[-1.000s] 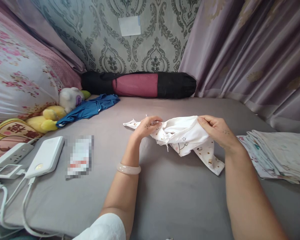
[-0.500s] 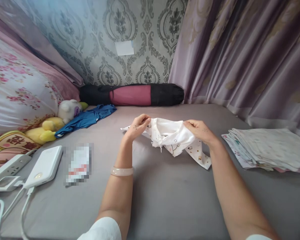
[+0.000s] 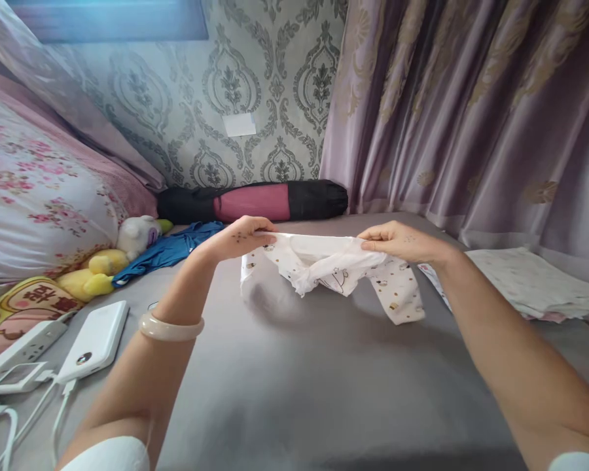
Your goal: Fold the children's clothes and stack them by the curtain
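A small white baby shirt (image 3: 324,265) with a little printed pattern hangs stretched between my two hands, above the grey sheet (image 3: 299,386). My left hand (image 3: 240,237) pinches it at one shoulder, thumb and fingers closed on the cloth. At the opposite shoulder my right hand (image 3: 397,241) grips it the same way. The neckline is pulled nearly straight along the top. One sleeve droops below my right hand, while the other hangs partly hidden under my left. To the right, behind my forearm, lies a stack of folded cloths (image 3: 530,278).
On the left are a white power bank (image 3: 94,340) with cables, a power strip (image 3: 24,353), a blue garment (image 3: 171,248) and plush toys (image 3: 103,268). A black and pink roll (image 3: 255,201) lies along the wall. Curtains (image 3: 446,118) hang at the right.
My hands have moved farther apart, drawing the shirt's neckline from a curve to nearly straight. The view has tilted up a little. My left forearm now covers most of the packet on the sheet.
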Demonstrator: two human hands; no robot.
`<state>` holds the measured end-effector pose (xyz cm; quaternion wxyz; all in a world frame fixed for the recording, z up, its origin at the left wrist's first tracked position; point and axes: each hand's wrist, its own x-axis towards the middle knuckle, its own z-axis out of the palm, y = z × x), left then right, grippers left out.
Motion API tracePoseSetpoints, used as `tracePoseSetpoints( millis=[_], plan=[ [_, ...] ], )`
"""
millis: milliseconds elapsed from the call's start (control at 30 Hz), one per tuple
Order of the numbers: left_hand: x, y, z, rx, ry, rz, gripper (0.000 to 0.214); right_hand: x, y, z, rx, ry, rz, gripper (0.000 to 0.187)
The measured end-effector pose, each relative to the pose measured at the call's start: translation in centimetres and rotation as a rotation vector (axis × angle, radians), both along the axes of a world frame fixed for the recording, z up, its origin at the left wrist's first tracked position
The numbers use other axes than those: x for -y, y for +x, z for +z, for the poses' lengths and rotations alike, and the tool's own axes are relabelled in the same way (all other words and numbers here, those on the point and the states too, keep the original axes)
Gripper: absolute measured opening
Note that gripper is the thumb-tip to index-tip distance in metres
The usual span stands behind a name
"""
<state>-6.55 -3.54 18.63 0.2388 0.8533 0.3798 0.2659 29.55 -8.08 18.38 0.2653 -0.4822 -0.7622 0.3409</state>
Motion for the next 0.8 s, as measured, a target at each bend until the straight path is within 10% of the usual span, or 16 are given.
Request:
tracePoseSetpoints(
  millis=[233, 500, 800],
  plan=[
    [-0.6, 0.0, 3.7, 0.139, 0.353, 0.308, 0.018, -1.4, -0.7, 3.2, -0.066, 0.321, -0.236, 0.041],
    [-0.7, 0.8, 3.7, 0.237, 0.474, 0.501, 0.017, -3.2, -1.3, 3.1, -0.117, 0.511, -0.353, 0.033],
    [-2.3, 1.4, 3.4, 0.325, 0.260, 0.409, 0.024, -4.5, -2.3, 2.8, -0.196, 0.593, -0.340, 0.022]
  ],
)
